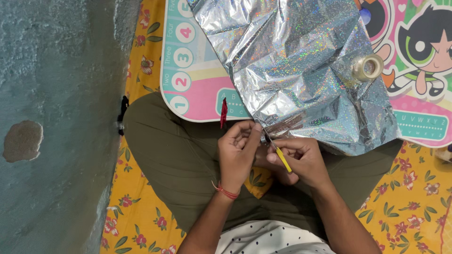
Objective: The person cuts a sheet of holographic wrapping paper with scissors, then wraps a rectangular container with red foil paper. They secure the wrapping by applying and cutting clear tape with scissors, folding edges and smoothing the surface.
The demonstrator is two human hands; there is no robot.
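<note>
L hand (pixel 238 153) & R hand (pixel 301 160) fingers clamped on yellow-handled cutter (pixel 282 159), at crinkled holographic foil (pixel 301 66) edge.

We are sitting cross-legged on a floor mat (pixel 141 221), with a wall (pixel 56 117) running along our left. A lap board (pixel 188 89) is lying across our knees, its near edge just beyond our hands. A foil sheet (pixel 301 70) is spreading over the board's middle and hanging over its near edge toward our right knee. A tape roll (pixel 368 67) is resting on the sheet near its right edge. Our left hand (pixel 238 153) and right hand (pixel 301 160) are meeting side by side at the sheet's near corner, with a thin tool (pixel 281 156) lying in the right hand. A small ribbon piece (pixel 223 113) is lying at the board's near edge, left of the sheet.
</note>
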